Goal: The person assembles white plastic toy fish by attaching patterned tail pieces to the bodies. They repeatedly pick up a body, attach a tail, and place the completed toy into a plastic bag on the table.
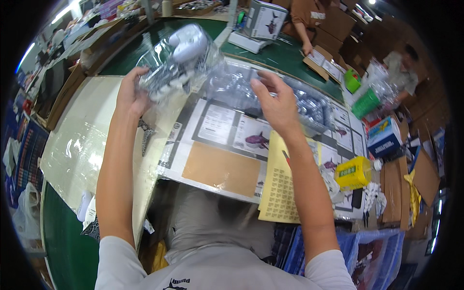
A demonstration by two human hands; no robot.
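Note:
My left hand (130, 94) is raised and grips a clear plastic bag (181, 63) with a grey and white toy part inside it. My right hand (275, 101) is lifted beside it with its fingers spread, touching the bag's trailing plastic film (232, 87). Under both hands lies a flattened printed carton (222, 140) with shark pictures, and on its right edge rests a yellow sheet of small stickers (280, 188).
A yellow tape dispenser (354, 173) sits to the right. Clear bags of grey parts (309, 106) lie behind the carton. A printed box (267, 19) stands on a scale on the green table (290, 55). Other people work at the back right by cardboard boxes and a green basket (366, 102).

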